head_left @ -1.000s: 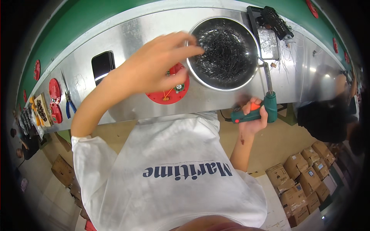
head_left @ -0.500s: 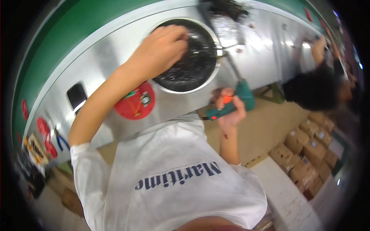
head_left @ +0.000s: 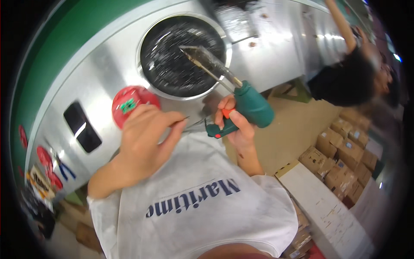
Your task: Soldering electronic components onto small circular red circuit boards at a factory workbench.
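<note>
Gripping firmly on the right, here in the head view: with the right hand point(head_left: 241, 129), wrapped all the way around the handle of a green soldering gun point(head_left: 254, 103), thumb pressed up beside the orange trigger point(head_left: 228, 113). Tilting its metal nose up and leftward, straight across the view of the round metal bowl point(head_left: 229, 54), loaded with thin black strands point(head_left: 168, 73).

Over now to the left hand point(head_left: 144, 144): pinching, with thumb and forefinger drawn almost together in front of the white shirt point(head_left: 189, 216). Holding, by the look of it, a thin dark sliver point(head_left: 186, 118), though too small and blurred to name for sure. Covering, from this angle, the lower part of a red disc point(head_left: 120, 108), complete with small green board point(head_left: 128, 105), down on the metal bench point(head_left: 276, 56) just beside the bowl.

Further left, lying on the same bench: a black phone point(head_left: 83, 126), then blue-handled pliers point(head_left: 64, 170) near more red parts point(head_left: 44, 156).

And away to the right, leaning in at the bench: another person in black point(head_left: 340, 84), well apart from both hands, with cardboard boxes point(head_left: 345, 149) stacked below.
</note>
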Demonstrator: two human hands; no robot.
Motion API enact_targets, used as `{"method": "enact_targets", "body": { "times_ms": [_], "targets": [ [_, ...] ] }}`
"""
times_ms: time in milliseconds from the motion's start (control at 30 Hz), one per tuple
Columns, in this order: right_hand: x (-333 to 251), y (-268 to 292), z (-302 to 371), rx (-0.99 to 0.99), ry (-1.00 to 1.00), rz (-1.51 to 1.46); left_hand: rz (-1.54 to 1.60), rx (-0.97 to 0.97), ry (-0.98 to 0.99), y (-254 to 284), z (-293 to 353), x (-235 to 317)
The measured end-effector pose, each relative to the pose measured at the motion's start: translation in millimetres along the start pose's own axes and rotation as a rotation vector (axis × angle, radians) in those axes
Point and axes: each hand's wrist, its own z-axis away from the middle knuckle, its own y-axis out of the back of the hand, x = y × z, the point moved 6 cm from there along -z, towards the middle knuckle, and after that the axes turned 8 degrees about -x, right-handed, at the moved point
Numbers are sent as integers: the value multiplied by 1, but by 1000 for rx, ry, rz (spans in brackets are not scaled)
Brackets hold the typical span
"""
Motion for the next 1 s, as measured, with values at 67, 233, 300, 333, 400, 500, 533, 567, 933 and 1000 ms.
{"method": "enact_targets", "body": {
  "times_ms": [67,233,300,333,400,500,533,567,933,1000],
  "targets": [
    [-2,-30,-8,-48,-24,65,140,37,-8,-9,15,-1],
    [28,-67,-15,-106,-130,132,269,160,208,-25,58,-21],
    [34,-75,-17,-190,-111,193,293,225,249,-28,72,-24],
    [38,-78,-17,-211,-131,185,300,257,269,-28,77,-25],
    [42,-84,-19,-293,-138,240,304,298,301,-29,84,-26],
    [43,-96,-21,-259,-192,275,351,374,319,-30,92,-32],
    [45,-98,-21,-264,-199,279,364,393,323,-30,93,-34],
    [46,-97,-23,-241,-164,297,378,412,326,-30,95,-35],
    [38,-90,-24,-136,-206,343,343,412,319,-28,95,-45],
    [27,-83,-25,-58,-159,403,287,418,344,-27,94,-50]
  ]
}}
